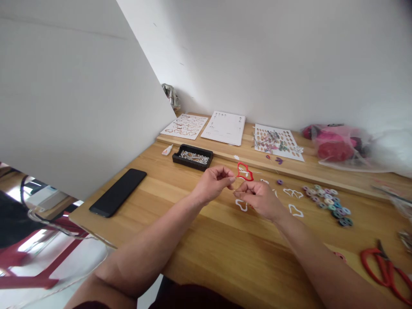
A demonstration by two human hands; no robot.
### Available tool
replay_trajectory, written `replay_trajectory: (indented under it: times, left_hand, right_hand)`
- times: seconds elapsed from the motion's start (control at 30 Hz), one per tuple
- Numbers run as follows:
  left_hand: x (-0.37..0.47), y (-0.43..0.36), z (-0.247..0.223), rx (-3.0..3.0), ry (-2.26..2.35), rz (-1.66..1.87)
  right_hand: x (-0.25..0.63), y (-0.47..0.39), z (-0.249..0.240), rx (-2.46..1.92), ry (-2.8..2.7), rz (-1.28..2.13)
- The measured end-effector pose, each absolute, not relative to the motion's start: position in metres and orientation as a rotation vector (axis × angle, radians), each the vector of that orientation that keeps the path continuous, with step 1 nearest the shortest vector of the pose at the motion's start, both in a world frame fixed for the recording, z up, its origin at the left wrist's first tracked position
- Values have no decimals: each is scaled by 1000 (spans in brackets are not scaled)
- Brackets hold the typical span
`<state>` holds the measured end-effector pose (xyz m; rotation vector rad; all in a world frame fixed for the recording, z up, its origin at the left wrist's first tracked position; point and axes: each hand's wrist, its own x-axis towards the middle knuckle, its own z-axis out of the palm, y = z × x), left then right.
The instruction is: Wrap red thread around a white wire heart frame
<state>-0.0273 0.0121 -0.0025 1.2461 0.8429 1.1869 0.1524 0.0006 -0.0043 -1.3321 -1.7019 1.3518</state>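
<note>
My left hand point(216, 183) is closed in a pinch, its fingertips at the lower left end of a red outline frame point(250, 172) shaped like a petal or wing. The red edging looks like wound thread. Close beside it, my right hand point(259, 197) is also pinched, just below the frame. A very fine strand seems to run between the fingertips, too thin to make out clearly. White cut-out outline frames lie around the hands, one point(241, 205) below the fingers and others point(295, 210) to the right. Right of the red frame sits a small purple thread spool point(280, 182).
Several coloured thread spools point(328, 201) cluster at right, with red-handled scissors point(383, 268) nearer me. A black tray point(193, 158) of beads, a small glue bottle point(167, 150) and a phone point(118, 193) lie left. Patterned sheets point(223, 128) and a pink bag point(337, 146) line the back ledge.
</note>
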Motion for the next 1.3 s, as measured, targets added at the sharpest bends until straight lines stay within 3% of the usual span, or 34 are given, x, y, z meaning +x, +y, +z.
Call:
replay_trajectory:
  times: [0.77,1.1,1.3]
  left_hand:
    - [-24,9,-3,953,816,1166]
    - [-21,7,-4,1110,922,1234]
    - [-21,7,-2,1386,1113,1298]
  right_hand:
    - [154,0,-1,-1358,-1754,1276]
    - [151,0,-8,-1358,-1768,1322]
    - [162,-1,11,-1464,-1942,863]
